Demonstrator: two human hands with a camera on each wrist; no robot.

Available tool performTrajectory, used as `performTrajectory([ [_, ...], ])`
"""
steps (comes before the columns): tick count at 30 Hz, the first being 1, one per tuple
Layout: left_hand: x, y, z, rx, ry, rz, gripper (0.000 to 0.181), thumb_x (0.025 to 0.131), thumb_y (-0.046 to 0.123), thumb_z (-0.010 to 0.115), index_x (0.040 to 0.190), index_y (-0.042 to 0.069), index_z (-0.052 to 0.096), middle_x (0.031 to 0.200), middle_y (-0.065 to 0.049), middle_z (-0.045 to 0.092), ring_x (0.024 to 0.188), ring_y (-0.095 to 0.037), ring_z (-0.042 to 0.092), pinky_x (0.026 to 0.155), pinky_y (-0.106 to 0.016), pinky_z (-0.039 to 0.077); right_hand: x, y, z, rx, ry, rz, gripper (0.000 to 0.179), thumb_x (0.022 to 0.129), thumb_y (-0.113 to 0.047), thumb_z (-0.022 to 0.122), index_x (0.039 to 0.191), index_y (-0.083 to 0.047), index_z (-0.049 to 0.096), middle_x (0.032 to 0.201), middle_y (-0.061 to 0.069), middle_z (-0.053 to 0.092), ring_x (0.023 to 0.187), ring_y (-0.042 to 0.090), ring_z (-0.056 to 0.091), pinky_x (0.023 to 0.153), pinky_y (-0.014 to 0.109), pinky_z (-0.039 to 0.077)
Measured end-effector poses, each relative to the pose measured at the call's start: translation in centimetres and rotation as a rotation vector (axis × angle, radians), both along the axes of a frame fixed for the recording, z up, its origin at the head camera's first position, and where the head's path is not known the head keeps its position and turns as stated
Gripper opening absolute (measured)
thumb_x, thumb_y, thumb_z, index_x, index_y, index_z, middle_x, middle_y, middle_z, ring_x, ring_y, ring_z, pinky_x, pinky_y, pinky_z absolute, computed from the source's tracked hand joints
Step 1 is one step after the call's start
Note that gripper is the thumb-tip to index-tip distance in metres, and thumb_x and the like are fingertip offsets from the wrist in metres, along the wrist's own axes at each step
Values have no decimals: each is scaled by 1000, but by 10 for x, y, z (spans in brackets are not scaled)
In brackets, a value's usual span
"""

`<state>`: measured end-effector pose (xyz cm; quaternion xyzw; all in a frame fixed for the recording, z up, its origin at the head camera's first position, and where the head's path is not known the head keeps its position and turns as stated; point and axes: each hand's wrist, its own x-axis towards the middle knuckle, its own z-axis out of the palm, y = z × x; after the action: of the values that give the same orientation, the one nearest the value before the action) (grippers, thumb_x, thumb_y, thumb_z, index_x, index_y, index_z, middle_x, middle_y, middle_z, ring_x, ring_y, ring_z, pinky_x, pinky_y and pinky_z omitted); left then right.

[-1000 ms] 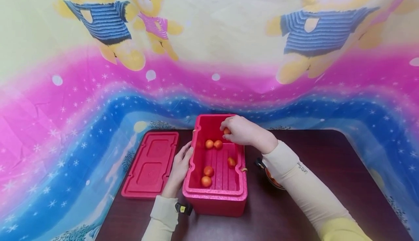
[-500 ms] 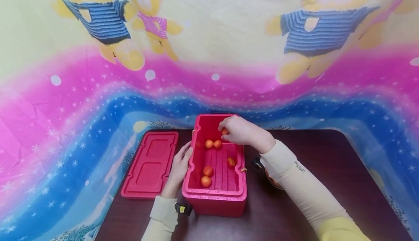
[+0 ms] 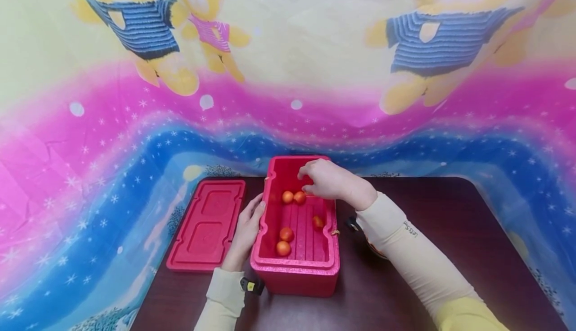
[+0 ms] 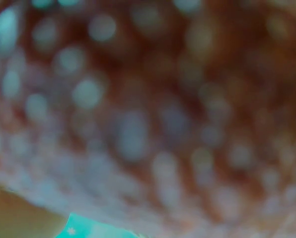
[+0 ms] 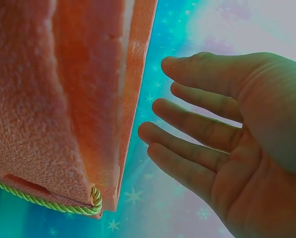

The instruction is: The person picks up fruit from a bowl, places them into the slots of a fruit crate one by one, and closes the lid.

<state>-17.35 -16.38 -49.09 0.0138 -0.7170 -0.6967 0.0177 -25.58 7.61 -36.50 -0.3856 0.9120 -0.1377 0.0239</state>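
A red foam box (image 3: 294, 281) stands lidless on the table, with several small round orange fruits (image 3: 286, 234) on its ribbed floor. Over the box's far right part is my right hand (image 3: 328, 178); in the right wrist view its fingers (image 5: 197, 124) are spread and loosely straight, with nothing between them. An orange sliver shows just under that hand, mostly hidden. My left hand (image 3: 246, 226) rests against the box's outer left wall, fingers extended along it. The left wrist view is filled by a blurred, speckled surface close to the lens.
The red lid (image 3: 207, 226) lies flat on the dark table (image 3: 432, 221), left of the box. Right of the box, a bowl (image 3: 377, 253) is mostly hidden under the right sleeve. Rope (image 5: 53, 204) hangs on the box's side. A bear-print cloth (image 3: 292, 71) stands behind.
My right hand has let go of the small orange fruit it held over the box, and its fingers have spread. The left hand has stayed in place.
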Motion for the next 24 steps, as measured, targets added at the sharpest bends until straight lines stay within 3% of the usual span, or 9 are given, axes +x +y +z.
performTrajectory([
  [15, -3, -2, -3, 20, 14, -8, 55, 104, 40, 55, 151, 12, 46, 141, -18, 57, 118, -32, 62, 95, -41, 56, 1, 0, 0, 38, -55, -4, 40, 87, -23, 80, 121, -5, 69, 117, 11, 69, 108, 26, 65, 97, 42, 54],
  [24, -3, -2, -2, 31, 8, -5, 54, 104, 38, 55, 151, 11, 46, 141, -18, 57, 118, -31, 62, 94, -39, 56, 2, 15, -3, -18, -78, -51, 42, 88, -25, 79, 124, -6, 69, 122, 11, 69, 115, 29, 63, 101, 46, 51],
])
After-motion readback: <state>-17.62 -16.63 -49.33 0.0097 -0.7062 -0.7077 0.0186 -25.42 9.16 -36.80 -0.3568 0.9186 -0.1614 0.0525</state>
